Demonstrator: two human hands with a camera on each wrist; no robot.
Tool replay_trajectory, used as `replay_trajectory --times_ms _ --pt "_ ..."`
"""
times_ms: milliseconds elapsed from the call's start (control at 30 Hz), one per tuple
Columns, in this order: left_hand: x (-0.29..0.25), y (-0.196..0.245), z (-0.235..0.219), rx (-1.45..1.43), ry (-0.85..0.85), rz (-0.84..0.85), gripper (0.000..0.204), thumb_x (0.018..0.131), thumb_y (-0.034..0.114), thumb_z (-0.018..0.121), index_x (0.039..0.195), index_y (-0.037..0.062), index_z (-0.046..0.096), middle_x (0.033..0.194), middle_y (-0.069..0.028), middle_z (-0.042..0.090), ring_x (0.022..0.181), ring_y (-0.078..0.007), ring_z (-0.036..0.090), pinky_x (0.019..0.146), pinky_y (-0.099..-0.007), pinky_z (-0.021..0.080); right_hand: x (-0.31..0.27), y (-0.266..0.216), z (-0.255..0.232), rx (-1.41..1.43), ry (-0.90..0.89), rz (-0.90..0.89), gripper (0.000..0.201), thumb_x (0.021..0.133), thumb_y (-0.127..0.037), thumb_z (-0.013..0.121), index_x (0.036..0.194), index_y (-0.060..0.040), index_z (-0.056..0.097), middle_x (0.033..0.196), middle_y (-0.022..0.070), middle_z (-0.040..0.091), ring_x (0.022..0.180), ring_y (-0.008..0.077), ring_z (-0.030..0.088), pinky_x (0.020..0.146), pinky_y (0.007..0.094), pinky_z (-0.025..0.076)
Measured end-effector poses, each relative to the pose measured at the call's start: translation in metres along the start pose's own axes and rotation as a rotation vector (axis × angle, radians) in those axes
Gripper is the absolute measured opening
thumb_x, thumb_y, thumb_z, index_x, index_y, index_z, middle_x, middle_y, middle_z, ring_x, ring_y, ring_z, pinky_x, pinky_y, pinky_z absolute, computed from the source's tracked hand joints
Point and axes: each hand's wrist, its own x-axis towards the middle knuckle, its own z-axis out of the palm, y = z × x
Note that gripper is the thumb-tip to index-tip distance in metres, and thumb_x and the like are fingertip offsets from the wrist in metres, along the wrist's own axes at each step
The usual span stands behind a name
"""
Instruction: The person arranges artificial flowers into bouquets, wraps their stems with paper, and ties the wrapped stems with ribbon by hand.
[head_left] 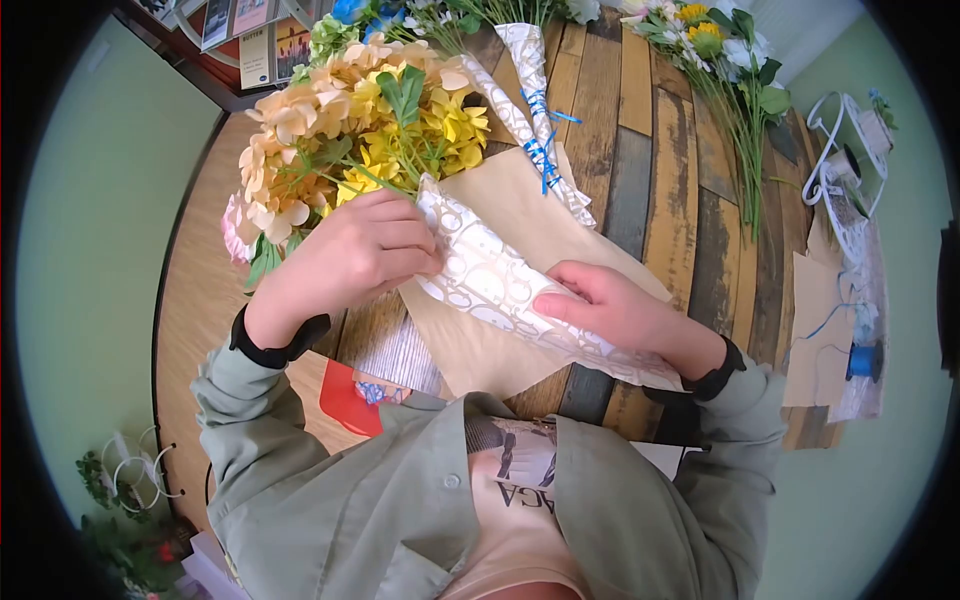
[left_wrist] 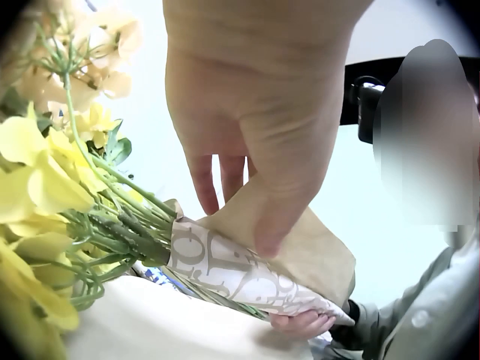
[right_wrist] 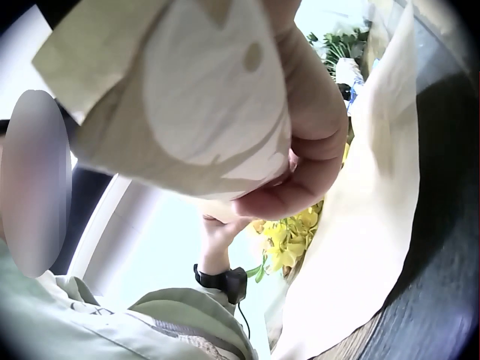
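Observation:
A bouquet of yellow flowers (head_left: 455, 130) and peach flowers (head_left: 290, 115) lies at the left of the table, its stems wrapped in white patterned paper (head_left: 485, 270). My left hand (head_left: 375, 240) pinches the wrap's edge near the blooms; in the left wrist view the thumb of that hand (left_wrist: 262, 127) presses the paper over the stems. Lower down, my right hand (head_left: 610, 305) grips the wrapped part, and its curled fingers (right_wrist: 289, 199) show against the paper in the right wrist view. Beneath the wrap lies a brown paper sheet (head_left: 460, 350).
Two narrow paper-wrapped bunches (head_left: 530, 125) with blue ties lie at the back. Loose flowers with long stems (head_left: 745, 150) are at the back right. A white wire stand (head_left: 850, 190) and a blue ribbon spool (head_left: 862, 361) sit at the right. A red item (head_left: 345, 400) is near the front edge.

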Motion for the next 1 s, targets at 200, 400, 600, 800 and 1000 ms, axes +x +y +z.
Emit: replay_trajectory --times_ms 200,400,600,800,1000 --pt "0.017 -0.001 -0.03 -0.016 0.025 -0.158 0.015 0.076 0.013 0.068 0.087 0.0041 0.063 0.088 -0.0077 0.061 0.084 -0.0273 0.057 0.074 -0.0358 0.046 -0.003 -0.007 0.009 -0.441 0.097 -0.203 0.039 0.091 -0.033 0.053 0.089 0.006 0.047 0.077 0.0236 0.054 0.071 0.034 0.054 0.066 0.0394 0.042" --pt "0.051 -0.024 0.008 -0.134 -0.262 -0.045 0.044 0.071 0.036 0.073 0.098 0.0041 0.058 0.083 -0.0128 0.057 0.084 -0.034 0.057 0.069 -0.0398 0.045 -0.005 -0.005 0.013 -0.54 0.142 -0.174 0.038 0.091 -0.032 0.054 0.086 0.0045 0.045 0.079 0.0242 0.054 0.074 0.0377 0.054 0.066 0.0425 0.041" --pt "0.05 -0.036 0.03 -0.076 -0.325 -0.074 0.039 0.07 0.037 0.073 0.087 0.0055 0.057 0.073 -0.0136 0.056 0.073 -0.0355 0.056 0.063 -0.0425 0.043 -0.02 0.014 0.011 -0.813 0.222 -0.205 0.03 0.083 -0.021 0.062 0.098 0.0004 0.049 0.088 0.0191 0.057 0.077 0.0363 0.058 0.068 0.0407 0.045" --pt "0.058 -0.024 0.044 0.053 -0.144 0.028 0.037 0.067 0.032 0.074 0.081 0.0067 0.051 0.074 -0.0101 0.052 0.072 -0.0304 0.054 0.062 -0.0409 0.042 -0.027 0.024 0.022 -1.267 0.471 -0.257 0.018 0.073 -0.008 0.06 0.084 -0.0033 0.047 0.073 0.009 0.053 0.054 0.0219 0.059 0.043 0.0324 0.047" --pt "0.082 0.023 0.076 0.167 -0.086 0.102 0.037 0.06 0.018 0.072 0.084 0.0053 0.047 0.078 -0.0088 0.051 0.073 -0.0277 0.055 0.06 -0.0373 0.045 -0.036 0.021 0.024 -1.362 0.573 -0.362 0.016 0.071 -0.008 0.06 0.082 -0.0052 0.049 0.068 0.0042 0.05 0.051 0.0158 0.055 0.04 0.0272 0.042"
